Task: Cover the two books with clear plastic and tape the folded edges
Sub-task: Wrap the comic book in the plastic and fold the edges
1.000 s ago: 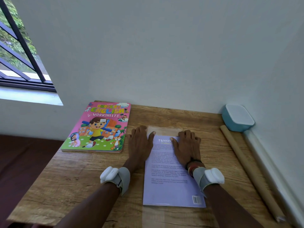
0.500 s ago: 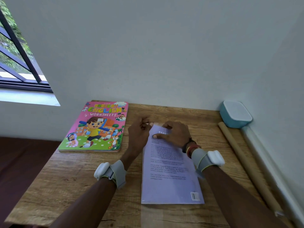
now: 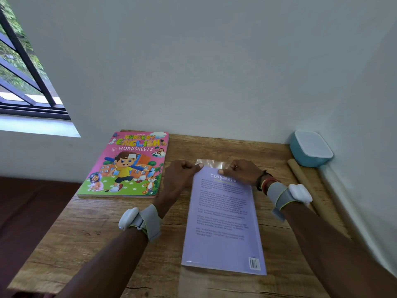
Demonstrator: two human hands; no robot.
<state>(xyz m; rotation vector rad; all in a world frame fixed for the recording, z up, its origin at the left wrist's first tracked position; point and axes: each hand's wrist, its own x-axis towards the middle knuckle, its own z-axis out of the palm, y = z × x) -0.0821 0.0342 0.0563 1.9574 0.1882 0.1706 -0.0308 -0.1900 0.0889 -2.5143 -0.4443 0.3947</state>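
While the purple book lies back cover up in the middle of the wooden surface, just in front of you, the task looks to be in its early part: clear plastic sticks out as a short flap past the book's far edge, not yet folded flat, and no tape shows anywhere. The pink worksheet book lies to the left, apart from your hands; whether it is covered cannot be told. Your left hand sits at the purple book's far left corner, fingers curled, its grip pinching the flap's edge. Your right hand sits at the far right corner, wrist turned inward, thumb on the cover, its grip pinching the flap likewise
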